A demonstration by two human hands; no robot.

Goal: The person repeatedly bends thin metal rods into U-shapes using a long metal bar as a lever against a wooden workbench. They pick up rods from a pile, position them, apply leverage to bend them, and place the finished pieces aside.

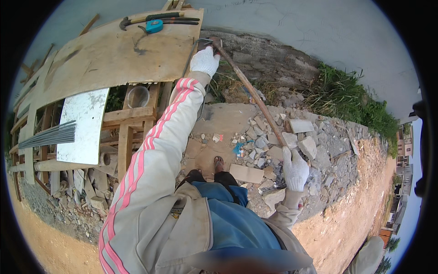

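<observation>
My left hand, in a white knitted glove, reaches far forward to the corner of the wooden bench. Its fingers are closed on a thin bent steel rod, though the arm and glove hide part of the grip. Lower right, my right hand, also gloved, wraps round the near end of a long wooden handle. That handle slants away to the upper left, its far end meeting a brownish metal piece beside my left fingers. How the rod sits against that piece is too small to tell.
On the plywood top lie a claw hammer, a teal tape measure and dark-handled pliers. Cut steel rods rest across a white panel. Rubble covers ground by my feet; a grey wall stands ahead.
</observation>
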